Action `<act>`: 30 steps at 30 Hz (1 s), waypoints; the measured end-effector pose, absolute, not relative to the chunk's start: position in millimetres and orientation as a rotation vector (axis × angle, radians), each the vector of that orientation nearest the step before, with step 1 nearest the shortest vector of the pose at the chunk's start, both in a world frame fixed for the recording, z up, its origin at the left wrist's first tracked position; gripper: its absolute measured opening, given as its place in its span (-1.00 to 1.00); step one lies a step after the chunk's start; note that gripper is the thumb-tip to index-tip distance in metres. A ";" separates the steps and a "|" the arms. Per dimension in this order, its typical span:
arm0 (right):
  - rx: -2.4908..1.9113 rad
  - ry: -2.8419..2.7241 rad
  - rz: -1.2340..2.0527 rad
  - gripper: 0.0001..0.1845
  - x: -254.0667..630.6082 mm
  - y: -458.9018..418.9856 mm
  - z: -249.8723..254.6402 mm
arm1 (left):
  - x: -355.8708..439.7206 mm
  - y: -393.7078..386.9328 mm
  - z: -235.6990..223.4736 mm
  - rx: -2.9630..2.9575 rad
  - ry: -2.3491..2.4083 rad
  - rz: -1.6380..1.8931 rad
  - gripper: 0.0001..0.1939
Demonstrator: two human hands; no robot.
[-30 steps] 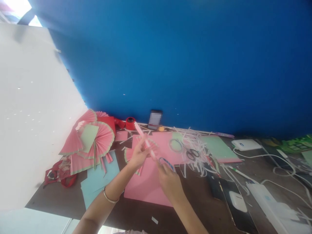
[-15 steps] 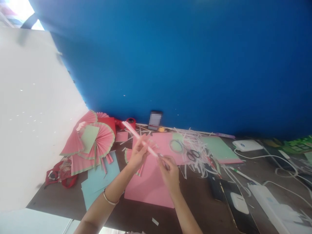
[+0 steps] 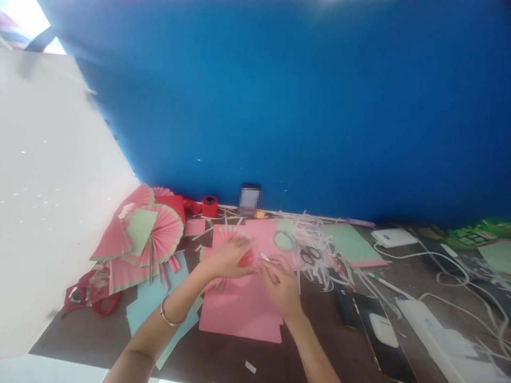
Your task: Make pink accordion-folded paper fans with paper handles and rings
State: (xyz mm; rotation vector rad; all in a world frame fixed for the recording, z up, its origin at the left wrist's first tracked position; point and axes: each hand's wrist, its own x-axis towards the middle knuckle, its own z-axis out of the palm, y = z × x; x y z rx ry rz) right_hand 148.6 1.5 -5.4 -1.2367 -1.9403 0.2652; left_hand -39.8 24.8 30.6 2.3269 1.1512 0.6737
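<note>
One white scrap (image 3: 250, 366) on brown table (image 3: 219, 359), nearer than any fingers (image 3: 242, 247). To their right, well apart: dark phone (image 3: 367, 308) bearing white rounded case (image 3: 383, 330). Below the fingers: pink sheets (image 3: 239, 314); leftward, pale blue sheets (image 3: 146, 308).

Left hand (image 3: 223, 260): with fingers stretched over pleated pink paper (image 3: 249, 259); grip beneath hidden, cannot tell. Right hand (image 3: 285, 290): with thumb and forefinger tips drawn close at right end of pleats, by small white bit (image 3: 264, 256); cannot tell which pinched.

Right of right fingers: dark-handled scissors (image 3: 307, 257) near tangled white strips (image 3: 319, 277). Well left of left fingers: pink fans (image 3: 165, 234). Beyond both: red tape roll (image 3: 209, 208), then blue wall (image 3: 279, 106).
</note>
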 end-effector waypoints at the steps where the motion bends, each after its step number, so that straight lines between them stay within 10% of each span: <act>1: -1.245 -1.942 0.244 -0.77 149.6 0.1 -4.9 | -37.5 27.8 27.8 2.247 1.086 0.628 -0.43; 30: -1.355 -1.916 -0.079 -0.80 146.4 -9.6 5.6 | -21.3 7.0 33.1 1.955 0.996 0.733 -0.76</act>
